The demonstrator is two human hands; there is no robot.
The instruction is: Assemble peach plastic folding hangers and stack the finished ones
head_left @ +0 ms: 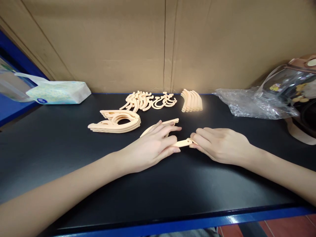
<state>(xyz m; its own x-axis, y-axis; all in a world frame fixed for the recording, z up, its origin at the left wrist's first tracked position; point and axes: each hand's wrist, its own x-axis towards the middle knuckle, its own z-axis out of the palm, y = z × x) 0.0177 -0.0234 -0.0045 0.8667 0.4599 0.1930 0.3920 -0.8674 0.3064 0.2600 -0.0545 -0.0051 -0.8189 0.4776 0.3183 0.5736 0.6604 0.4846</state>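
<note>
One hanger arm (182,143), gripped over the tabletop (160,194)

Our left hand (153,146) holds the arm between thumb and fingers; our right hand (221,144) pinches at its right end. Folding hangers (117,129) lie stacked to the left, loose hooks (141,100) piled behind, and more arms (192,101) lined up beside those hooks.

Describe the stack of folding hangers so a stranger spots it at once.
Start at the black tabletop and find the left hand. Beyond its wrist lies the stack of folding hangers, nearer than the pile of hooks. Its neatly layered peach pieces frame one large rounded opening, unlike the jumbled hooks.
</note>
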